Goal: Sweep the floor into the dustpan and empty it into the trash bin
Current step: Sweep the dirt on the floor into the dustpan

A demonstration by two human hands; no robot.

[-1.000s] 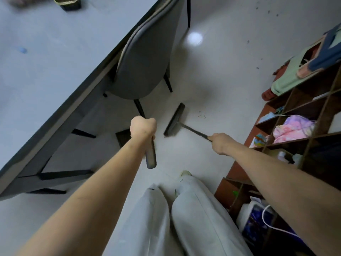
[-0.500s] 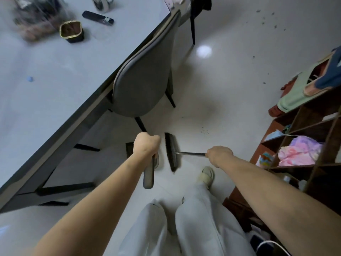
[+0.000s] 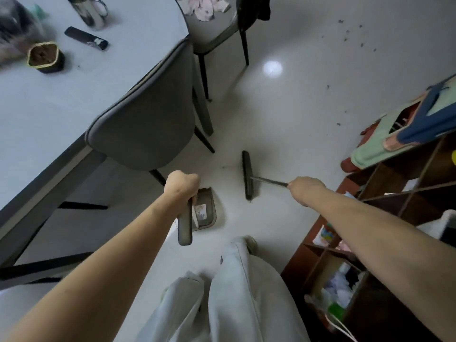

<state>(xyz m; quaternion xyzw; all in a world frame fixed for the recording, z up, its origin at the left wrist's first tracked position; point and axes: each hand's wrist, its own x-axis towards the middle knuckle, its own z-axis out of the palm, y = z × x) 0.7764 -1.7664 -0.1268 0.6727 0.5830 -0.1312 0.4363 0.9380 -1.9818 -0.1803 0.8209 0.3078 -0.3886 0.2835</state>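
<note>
My left hand (image 3: 181, 185) grips the grey upright handle (image 3: 185, 225) of a dark dustpan (image 3: 206, 209), whose tray rests on the pale floor just ahead of my feet and holds a scrap of white paper. My right hand (image 3: 304, 188) grips the thin metal handle of a black broom; its brush head (image 3: 247, 174) stands on the floor a short way right of the dustpan. Dark specks of dirt (image 3: 350, 35) lie scattered on the floor at the far right. No trash bin is in view.
A grey chair (image 3: 145, 129) stands tucked against a grey table (image 3: 56, 107) on the left, a second chair (image 3: 217, 28) beyond it. A brown cubby shelf (image 3: 385, 201) full of clothes and items lines the right. My pale trouser legs (image 3: 237, 292) fill the bottom centre.
The broom head has swung away to the right of the dustpan, and the dustpan tray now shows beside my left hand. The view has tilted up, showing more table and floor.
</note>
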